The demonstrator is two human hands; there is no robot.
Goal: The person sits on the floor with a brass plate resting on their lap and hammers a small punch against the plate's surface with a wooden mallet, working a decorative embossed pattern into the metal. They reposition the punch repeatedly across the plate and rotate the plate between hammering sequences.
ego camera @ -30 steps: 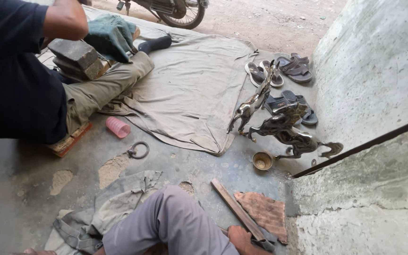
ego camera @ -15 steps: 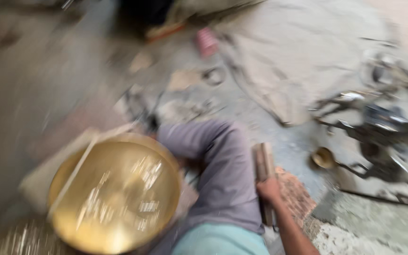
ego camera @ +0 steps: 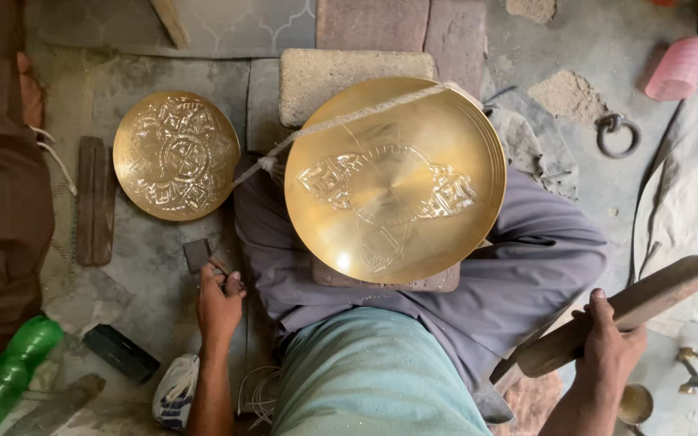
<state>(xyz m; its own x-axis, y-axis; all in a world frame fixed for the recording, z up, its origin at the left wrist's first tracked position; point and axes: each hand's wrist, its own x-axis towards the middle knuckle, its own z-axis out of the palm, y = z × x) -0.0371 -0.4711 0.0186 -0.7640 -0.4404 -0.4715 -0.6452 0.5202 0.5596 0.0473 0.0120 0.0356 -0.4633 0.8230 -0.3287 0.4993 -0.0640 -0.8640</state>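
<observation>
A large brass plate (ego camera: 395,178) with a partly engraved pattern rests on my lap over a wooden board, with a cord stretched across its top. My right hand (ego camera: 608,341) is closed around a long wooden mallet (ego camera: 632,311) at the lower right, beside my knee. My left hand (ego camera: 219,300) is down on the floor to the left of my leg, with the fingers pinched on a small dark metal tool (ego camera: 220,265) next to a small dark block (ego camera: 196,253). A second, fully engraved brass plate (ego camera: 175,154) lies on the floor at the left.
A stone block (ego camera: 325,77) and bricks (ego camera: 397,23) lie beyond the plate. A metal ring (ego camera: 616,133) and a pink cup (ego camera: 678,69) sit at the upper right by a grey cloth (ego camera: 688,202). A green bottle (ego camera: 6,371), a black block (ego camera: 119,352) and wooden slats (ego camera: 94,200) lie at the left.
The view swung from another person across the floor down onto my own lap and the brass plate. My right hand has picked up the wooden mallet.
</observation>
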